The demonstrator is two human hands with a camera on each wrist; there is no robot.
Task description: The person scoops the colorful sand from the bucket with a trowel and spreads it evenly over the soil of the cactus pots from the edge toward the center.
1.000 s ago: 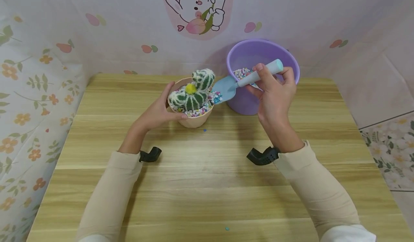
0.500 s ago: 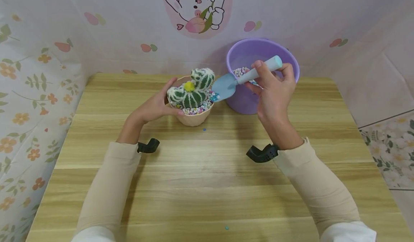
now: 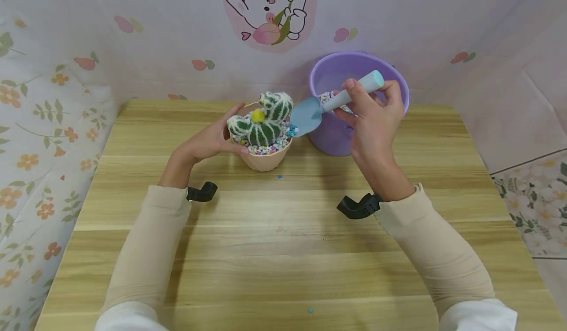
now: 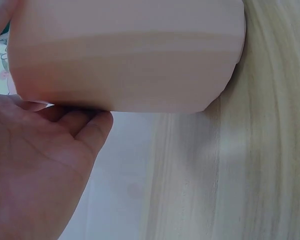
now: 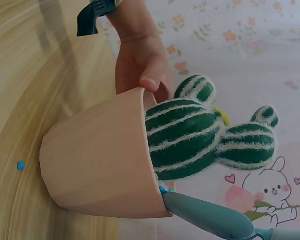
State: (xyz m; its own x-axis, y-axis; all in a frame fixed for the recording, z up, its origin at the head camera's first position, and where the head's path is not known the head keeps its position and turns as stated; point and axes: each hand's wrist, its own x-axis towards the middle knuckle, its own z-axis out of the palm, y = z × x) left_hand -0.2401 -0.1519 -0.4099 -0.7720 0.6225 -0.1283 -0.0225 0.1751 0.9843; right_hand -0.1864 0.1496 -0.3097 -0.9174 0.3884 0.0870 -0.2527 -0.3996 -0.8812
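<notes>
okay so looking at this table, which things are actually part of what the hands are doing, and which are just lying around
In use:
- peach pot, held by left hand
- toy cactus
- coloured pebbles
- blue trowel, held by right hand
- purple bucket

Lying about:
- stray blue pebble
- another near the table's front edge

Bright, even light, soft shadows; left wrist view blurred, edges curved.

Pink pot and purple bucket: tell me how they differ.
The pink pot is smaller and nearer; the purple bucket is bigger and stands behind it to the right. The pot holds a green plush cactus set in pebbles; the bucket holds only loose pebbles. The left hand grips the pot; no hand grips the bucket. Both stand on the wooden table and contain coloured pebbles.
</notes>
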